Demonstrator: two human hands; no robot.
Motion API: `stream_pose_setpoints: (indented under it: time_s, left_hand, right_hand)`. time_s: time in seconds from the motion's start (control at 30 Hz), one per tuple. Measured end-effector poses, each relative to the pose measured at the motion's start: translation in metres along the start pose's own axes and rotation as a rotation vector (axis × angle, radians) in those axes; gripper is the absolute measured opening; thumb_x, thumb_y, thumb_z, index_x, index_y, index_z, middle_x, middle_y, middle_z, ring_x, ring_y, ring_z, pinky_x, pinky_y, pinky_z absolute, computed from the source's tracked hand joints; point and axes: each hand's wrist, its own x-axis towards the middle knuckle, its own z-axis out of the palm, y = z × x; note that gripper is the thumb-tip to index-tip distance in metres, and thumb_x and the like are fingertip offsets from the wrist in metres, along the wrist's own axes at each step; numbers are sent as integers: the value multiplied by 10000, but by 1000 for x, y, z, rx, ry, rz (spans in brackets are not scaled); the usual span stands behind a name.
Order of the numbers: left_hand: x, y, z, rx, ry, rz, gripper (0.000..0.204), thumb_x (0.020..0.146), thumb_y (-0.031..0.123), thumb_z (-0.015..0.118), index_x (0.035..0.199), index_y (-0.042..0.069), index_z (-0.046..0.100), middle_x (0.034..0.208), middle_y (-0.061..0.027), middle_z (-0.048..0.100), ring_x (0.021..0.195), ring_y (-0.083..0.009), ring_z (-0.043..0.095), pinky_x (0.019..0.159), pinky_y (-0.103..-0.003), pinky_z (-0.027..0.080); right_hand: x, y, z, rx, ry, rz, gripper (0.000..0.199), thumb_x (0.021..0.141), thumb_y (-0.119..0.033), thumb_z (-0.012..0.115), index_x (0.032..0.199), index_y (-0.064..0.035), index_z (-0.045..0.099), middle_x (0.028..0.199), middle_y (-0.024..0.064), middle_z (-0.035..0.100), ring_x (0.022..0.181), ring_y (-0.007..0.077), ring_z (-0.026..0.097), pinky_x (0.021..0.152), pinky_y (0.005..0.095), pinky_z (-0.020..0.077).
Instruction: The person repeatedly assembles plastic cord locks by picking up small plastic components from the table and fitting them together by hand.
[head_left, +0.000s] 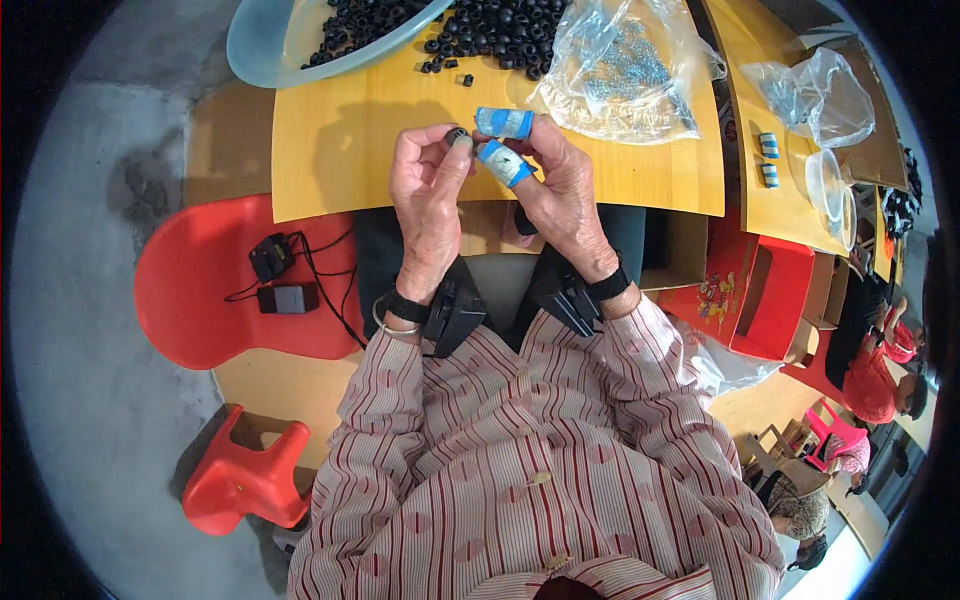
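My left hand [428, 195] pinches a small round black plastic part [457, 135] between thumb and forefinger, above the front of the yellow table. Blue tape with pale patches wraps the thumb and forefinger of my right hand [562, 190]. Those two fingertips come together right beside the black part. Whatever they pinch, if anything, is too small to make out. Beyond my hands, many loose black parts [497, 38] like it lie heaped on the table. A clear plastic bag [630, 75] of small shiny metal pieces, perhaps screws, lies at the back right.
A pale blue basin [250, 45] with more black parts stands at the back left of the yellow table [335, 170]. On my left, a red chair [190, 285] holds black adapters and cables. Red boxes [775, 300] stand to the right. Other people sit at the far right.
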Motion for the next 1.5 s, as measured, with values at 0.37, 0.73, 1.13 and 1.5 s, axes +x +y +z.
stream_pose_setpoints:
  time_s: [0.37,0.73,1.13,1.5]
  left_hand:
    - [-8,16,13,-125,-39,-148,168,889,65,623,1032,16,551,894,-36,596,797,-93,565,728,-237,457]
    - [-10,7,15,-109,-91,-169,185,897,42,600,1070,13,540,894,-26,582,791,-73,543,713,-225,452]
    - [-11,8,14,-49,-111,-150,157,906,39,593,1053,35,539,912,-22,580,795,-64,537,718,-220,447]
    - [-10,17,14,-157,-90,-159,166,894,77,622,1039,39,552,914,-16,578,802,-88,554,722,-236,453]
  right_hand:
    - [2,-29,-30,-465,-54,-436,324,720,-75,728,1033,-63,647,885,98,596,840,287,549,730,348,476]
    - [-3,-21,-34,-551,-106,-400,227,720,-102,727,904,-41,609,853,118,585,797,307,541,694,376,469]
    - [-10,-17,-29,-513,6,-375,273,715,-109,749,960,-49,645,925,92,589,852,283,521,736,357,437]
    - [-11,-27,-38,-547,-6,-425,270,713,-146,756,953,-64,662,894,84,585,804,276,520,729,363,434]
